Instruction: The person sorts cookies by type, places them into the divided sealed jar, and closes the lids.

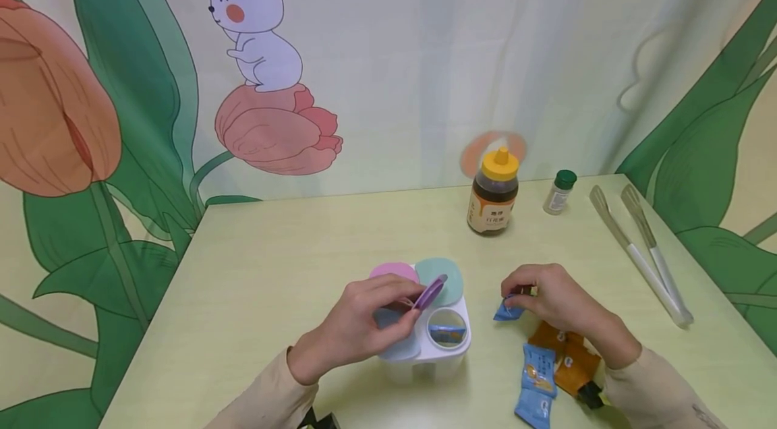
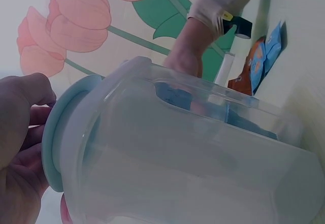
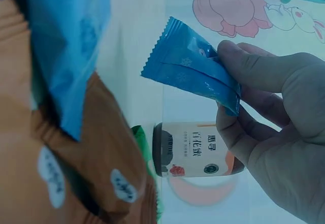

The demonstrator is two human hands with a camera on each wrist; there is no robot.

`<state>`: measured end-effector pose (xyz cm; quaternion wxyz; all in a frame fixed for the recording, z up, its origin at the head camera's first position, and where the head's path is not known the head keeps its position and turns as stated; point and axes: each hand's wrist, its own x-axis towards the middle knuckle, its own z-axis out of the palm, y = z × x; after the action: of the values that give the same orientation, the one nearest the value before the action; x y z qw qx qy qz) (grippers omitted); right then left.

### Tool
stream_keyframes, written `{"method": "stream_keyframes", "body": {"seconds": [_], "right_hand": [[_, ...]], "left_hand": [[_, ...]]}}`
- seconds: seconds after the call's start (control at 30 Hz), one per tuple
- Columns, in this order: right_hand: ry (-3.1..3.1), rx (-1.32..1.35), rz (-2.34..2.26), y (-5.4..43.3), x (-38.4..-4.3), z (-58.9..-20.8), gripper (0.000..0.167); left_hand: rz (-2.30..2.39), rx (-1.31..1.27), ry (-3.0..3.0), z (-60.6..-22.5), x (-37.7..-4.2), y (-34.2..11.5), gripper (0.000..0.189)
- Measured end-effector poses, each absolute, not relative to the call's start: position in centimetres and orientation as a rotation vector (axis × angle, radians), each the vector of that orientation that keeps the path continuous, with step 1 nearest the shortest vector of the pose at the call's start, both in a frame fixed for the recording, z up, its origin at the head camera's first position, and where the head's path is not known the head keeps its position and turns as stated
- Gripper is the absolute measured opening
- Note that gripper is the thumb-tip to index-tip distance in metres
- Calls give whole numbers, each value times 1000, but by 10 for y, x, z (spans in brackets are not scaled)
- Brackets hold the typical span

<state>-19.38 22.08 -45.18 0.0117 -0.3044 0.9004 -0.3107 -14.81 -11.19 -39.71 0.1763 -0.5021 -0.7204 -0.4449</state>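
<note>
A white container (image 1: pixel 397 369) with several round-lidded compartments stands at the front middle of the table. My left hand (image 1: pixel 355 324) pinches the purple lid (image 1: pixel 432 291), holding it tilted up beside the uncovered opening. Inside that opening lies a blue packet (image 1: pixel 447 334); blue wrappers also show through the clear side in the left wrist view. The pink lid (image 1: pixel 393 271), teal lid (image 1: pixel 442 275) and light blue lid (image 1: pixel 402 348) sit on the container. To its right, my right hand (image 1: pixel 555 297) pinches a small blue snowflake-printed packet (image 3: pixel 190 66) between thumb and fingers.
Loose blue packets (image 1: pixel 538 372) and orange-brown packets (image 1: pixel 570 368) lie below my right hand. Behind stand a honey jar (image 1: pixel 492 203) with a yellow cap and a small green-capped shaker (image 1: pixel 559 193). Tongs (image 1: pixel 649 267) with white handles lie at the right edge.
</note>
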Motion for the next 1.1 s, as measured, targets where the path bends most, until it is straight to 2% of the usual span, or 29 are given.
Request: {"method": "stream_keyframes", "body": {"seconds": [0.33, 1.1], "right_hand": [[2832, -902, -975, 216, -189, -441, 18], [2832, -1148, -1186, 210, -179, -409, 24]], "left_hand": [[-1257, -1422, -2045, -397, -148, -112, 23], [-1270, -1419, -2042, -397, -148, -111, 22]]}}
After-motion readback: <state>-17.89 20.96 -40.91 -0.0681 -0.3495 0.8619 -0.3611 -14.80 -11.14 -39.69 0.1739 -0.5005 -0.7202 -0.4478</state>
